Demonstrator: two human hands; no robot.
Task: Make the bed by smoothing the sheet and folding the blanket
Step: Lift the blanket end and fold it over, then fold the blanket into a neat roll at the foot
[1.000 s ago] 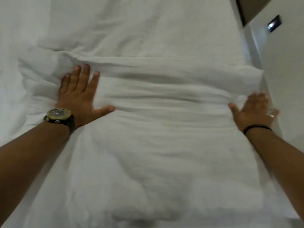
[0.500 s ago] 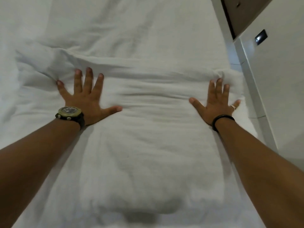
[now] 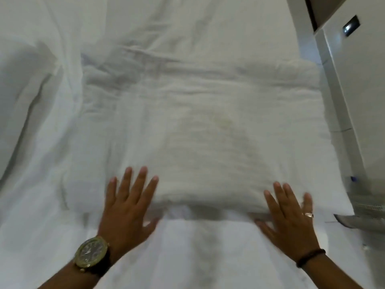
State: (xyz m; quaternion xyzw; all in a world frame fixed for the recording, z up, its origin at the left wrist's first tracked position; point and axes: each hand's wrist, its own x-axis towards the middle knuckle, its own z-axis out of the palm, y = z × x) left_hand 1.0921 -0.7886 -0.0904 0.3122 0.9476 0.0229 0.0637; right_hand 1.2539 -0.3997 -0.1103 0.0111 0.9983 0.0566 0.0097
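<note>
Resting flat, fingers spread: left hand [image 3: 127, 207] and right hand [image 3: 289, 217] on blanket [image 3: 208, 132].

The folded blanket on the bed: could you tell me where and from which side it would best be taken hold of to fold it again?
Probably the near edge of the folded blanket, from the person's side. It sits raised off the sheet, and the left hand and right hand lie flat at its two near corners.

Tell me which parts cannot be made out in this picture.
Head view only:
- Underside of the folded white blanket: hidden by its own top layer.
- Left hand and right hand: motion-blurred; the palms face down.
- Small dark wall panel: too small to read.
- White sheet: cut off at the left edge.
</note>
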